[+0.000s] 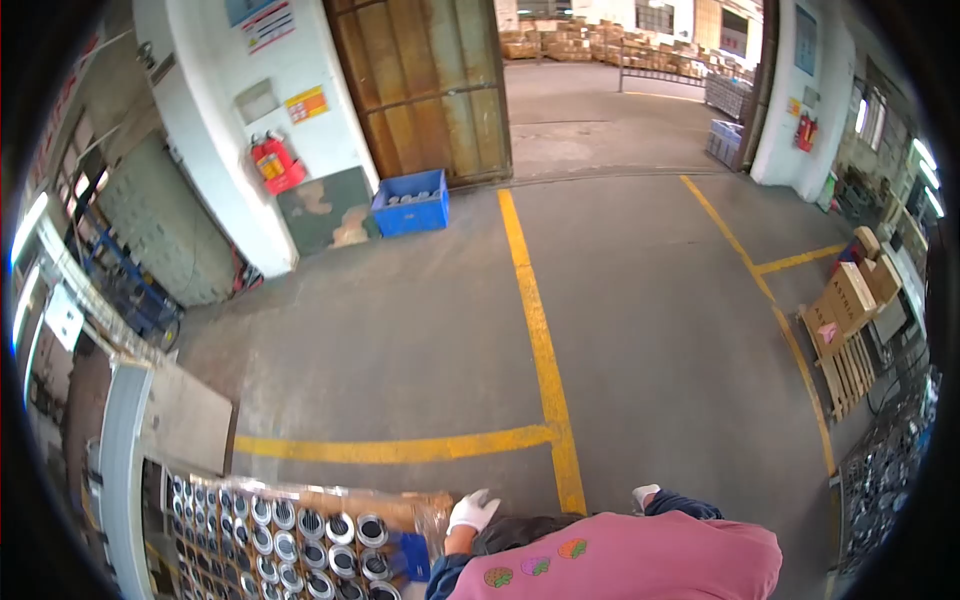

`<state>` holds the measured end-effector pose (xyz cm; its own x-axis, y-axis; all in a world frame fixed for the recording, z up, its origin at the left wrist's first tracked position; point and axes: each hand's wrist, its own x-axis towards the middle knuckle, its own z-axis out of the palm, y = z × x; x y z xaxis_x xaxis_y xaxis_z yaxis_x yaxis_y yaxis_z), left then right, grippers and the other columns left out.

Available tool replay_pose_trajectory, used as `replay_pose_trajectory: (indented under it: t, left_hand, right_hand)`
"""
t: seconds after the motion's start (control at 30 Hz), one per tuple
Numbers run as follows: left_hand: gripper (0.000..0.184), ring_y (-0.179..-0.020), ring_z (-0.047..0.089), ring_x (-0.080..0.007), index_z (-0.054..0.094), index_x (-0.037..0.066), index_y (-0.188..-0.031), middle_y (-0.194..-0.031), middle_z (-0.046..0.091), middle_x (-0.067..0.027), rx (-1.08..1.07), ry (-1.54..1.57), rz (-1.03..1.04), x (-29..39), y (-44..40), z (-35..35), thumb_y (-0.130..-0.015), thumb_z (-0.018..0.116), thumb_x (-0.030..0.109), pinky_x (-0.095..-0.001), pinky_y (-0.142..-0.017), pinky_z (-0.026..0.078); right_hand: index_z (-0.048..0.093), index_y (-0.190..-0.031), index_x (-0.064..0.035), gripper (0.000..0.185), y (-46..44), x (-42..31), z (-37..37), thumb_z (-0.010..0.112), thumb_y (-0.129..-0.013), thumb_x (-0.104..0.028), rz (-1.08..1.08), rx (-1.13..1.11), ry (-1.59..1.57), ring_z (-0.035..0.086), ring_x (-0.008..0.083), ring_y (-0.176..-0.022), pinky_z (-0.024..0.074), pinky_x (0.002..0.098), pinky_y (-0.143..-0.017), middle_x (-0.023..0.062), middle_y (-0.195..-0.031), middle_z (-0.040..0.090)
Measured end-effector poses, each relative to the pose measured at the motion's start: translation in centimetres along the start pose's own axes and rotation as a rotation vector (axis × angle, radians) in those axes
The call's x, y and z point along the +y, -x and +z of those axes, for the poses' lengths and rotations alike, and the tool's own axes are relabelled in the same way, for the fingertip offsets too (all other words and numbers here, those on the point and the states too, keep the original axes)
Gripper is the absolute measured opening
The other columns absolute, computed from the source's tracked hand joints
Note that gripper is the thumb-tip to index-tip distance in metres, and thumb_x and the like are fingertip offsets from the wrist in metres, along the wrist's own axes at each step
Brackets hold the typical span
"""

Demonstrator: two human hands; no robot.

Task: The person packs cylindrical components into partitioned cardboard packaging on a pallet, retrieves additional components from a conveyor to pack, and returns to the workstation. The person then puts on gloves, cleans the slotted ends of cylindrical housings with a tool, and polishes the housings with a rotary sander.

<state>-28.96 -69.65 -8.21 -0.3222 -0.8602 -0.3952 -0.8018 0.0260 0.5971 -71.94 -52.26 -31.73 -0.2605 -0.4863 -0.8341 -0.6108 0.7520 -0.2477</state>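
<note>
White-gloved hands beside round metal parts (313,554), workshop floor (420,340).
Left hand (474,511) open, fingers loosely bent, just beside cardboard (385,508) edged with clear plastic; ring-shaped, silvery parts stand in rows, near left. Right hand (647,494) partly hidden by dark sleeve (685,505), grip cannot be told. Smooth grey concrete, worn yellow lines (535,330); far, blue plastic crate (412,215) by rust-streaked metal door (425,100); right, cartons (842,305) on slatted wooden pallet (848,375).
</note>
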Motion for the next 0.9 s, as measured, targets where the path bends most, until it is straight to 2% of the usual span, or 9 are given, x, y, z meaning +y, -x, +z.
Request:
replay_pose_trajectory:
  t: [0.03,0.13,0.47,0.53,0.67,0.77,0.83,0.87,0.9]
  left_hand:
    - [0.061,-0.112,0.058,-0.0305,0.059,0.006,-0.122,-0.119,0.061,-0.0170,-0.010,0.002,-0.065,-1.7,-1.4,-0.5,-0.080,0.060,0.050,-0.0358,-0.096,0.045]
    - [0.064,-0.114,0.058,-0.0293,0.058,0.005,-0.124,-0.121,0.061,-0.0169,-0.100,-0.057,-0.195,-7.5,-6.1,-2.9,-0.079,0.061,0.050,-0.0357,-0.097,0.044]
    - [0.057,-0.106,0.062,-0.0268,0.064,0.003,-0.114,-0.109,0.067,-0.0165,0.169,0.092,-0.426,-13.6,-22.5,-17.5,-0.074,0.066,0.043,-0.0336,-0.092,0.047]
    - [0.059,-0.107,0.062,-0.0278,0.062,0.003,-0.117,-0.112,0.065,-0.0167,0.062,0.037,-0.349,-13.0,-26.8,-20.5,-0.075,0.066,0.045,-0.0339,-0.093,0.047]
    - [0.058,-0.107,0.061,-0.0297,0.060,0.006,-0.122,-0.113,0.064,-0.0171,0.024,0.018,-0.152,-7.3,-33.3,-27.3,-0.077,0.065,0.043,-0.0348,-0.093,0.047]
    - [0.056,-0.105,0.062,-0.0301,0.060,0.007,-0.121,-0.113,0.065,-0.0164,0.067,0.045,-0.057,-7.4,-38.5,-30.2,-0.079,0.065,0.043,-0.0354,-0.091,0.048]
    - [0.055,-0.104,0.063,-0.0301,0.061,0.005,-0.118,-0.111,0.065,-0.0161,0.103,0.100,-0.061,-8.7,-41.4,-32.0,-0.078,0.066,0.044,-0.0365,-0.090,0.048]
    - [0.055,-0.101,0.064,-0.0275,0.062,0.004,-0.117,-0.108,0.067,-0.0164,0.140,0.153,-0.074,-10.4,-42.9,-32.5,-0.078,0.069,0.042,-0.0350,-0.088,0.049]
    - [0.054,-0.098,0.065,-0.0248,0.063,0.002,-0.115,-0.106,0.068,-0.0168,0.181,0.209,-0.084,-12.9,-44.1,-32.8,-0.077,0.071,0.039,-0.0334,-0.086,0.050]
  right_hand:
    - [0.070,-0.087,-0.0058,0.023,-2.7,-1.7,0.6,0.059,-0.081,-0.026,0.163,0.002,-0.618,0.067,0.0313,-0.078,0.0526,0.0405,-0.068,0.0152,-0.080,0.068]
    - [0.066,-0.103,-0.0063,0.023,-2.8,-11.9,-3.0,0.062,-0.083,-0.018,0.230,0.004,-1.075,0.067,0.0274,-0.073,0.0533,0.0416,-0.062,0.0116,-0.085,0.069]
    - [0.068,-0.081,-0.0029,0.021,-8.1,-35.9,-15.3,0.056,-0.083,-0.021,0.151,0.104,-0.729,0.066,0.0253,-0.064,0.0492,0.0383,-0.055,0.0112,-0.070,0.066]
    - [0.068,-0.082,-0.0013,0.018,-11.8,-38.3,-17.1,0.058,-0.081,-0.016,-0.080,0.383,-0.409,0.065,0.0251,-0.062,0.0491,0.0383,-0.054,0.0117,-0.070,0.066]
    - [0.067,-0.083,0.0010,0.017,-10.2,-45.1,-20.5,0.059,-0.079,-0.013,0.015,0.376,-1.026,0.066,0.0257,-0.063,0.0498,0.0376,-0.056,0.0130,-0.071,0.066]
    - [0.069,-0.079,-0.0032,0.015,-11.6,-47.7,-21.0,0.059,-0.081,-0.015,0.154,0.364,-0.787,0.065,0.0241,-0.058,0.0517,0.0356,-0.051,0.0092,-0.070,0.066]
    - [0.068,-0.077,-0.0006,0.023,-16.5,-46.6,-20.0,0.062,-0.079,-0.023,-0.027,0.116,-0.153,0.067,0.0226,-0.068,0.0525,0.0384,-0.057,0.0099,-0.068,0.065]
    - [0.068,-0.078,-0.0020,0.026,-26.3,-41.3,-17.0,0.064,-0.077,-0.028,-0.318,0.027,0.622,0.065,0.0214,-0.067,0.0480,0.0418,-0.056,0.0110,-0.065,0.063]
    - [0.068,-0.078,-0.0020,0.026,-27.7,-40.5,-17.3,0.064,-0.077,-0.028,-0.324,0.035,0.633,0.065,0.0214,-0.067,0.0480,0.0418,-0.056,0.0110,-0.065,0.063]
